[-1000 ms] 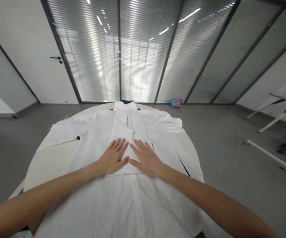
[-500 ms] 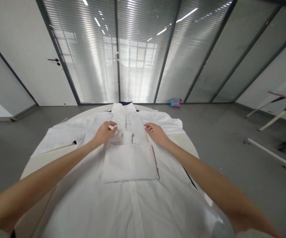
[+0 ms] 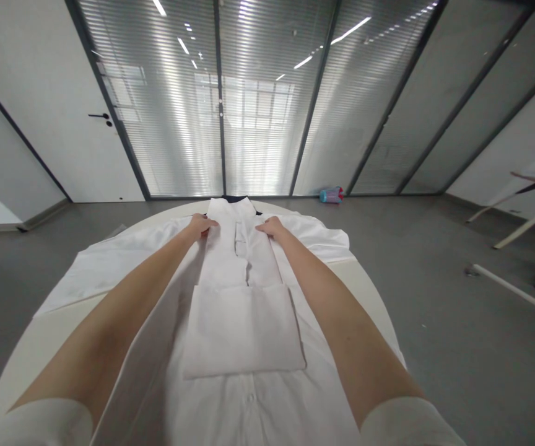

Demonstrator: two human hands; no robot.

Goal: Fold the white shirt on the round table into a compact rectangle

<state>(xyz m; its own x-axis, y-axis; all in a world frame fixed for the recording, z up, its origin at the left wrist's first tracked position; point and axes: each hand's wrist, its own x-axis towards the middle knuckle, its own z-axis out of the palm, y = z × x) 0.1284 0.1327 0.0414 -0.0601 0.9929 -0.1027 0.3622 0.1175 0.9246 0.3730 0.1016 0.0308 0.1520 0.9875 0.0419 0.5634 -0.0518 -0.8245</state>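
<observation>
Glass walls with blinds (image 3: 267,111) stand behind a round tabletop (image 3: 369,291). On it lies a white shirt (image 3: 244,334), partly folded, its collar (image 3: 230,207) at 12 o'clock. The left hand (image 3: 199,225) and right hand (image 3: 272,227) sit beside the collar, fingers (image 3: 205,224) bent on the cloth; I cannot tell if they grip it.

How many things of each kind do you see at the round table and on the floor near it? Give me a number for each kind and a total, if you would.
White shirt: 1
Hands, the left hand and the right hand: 2
Blue and pink plastic container: 1
White rod: 1
Total: 5
</observation>
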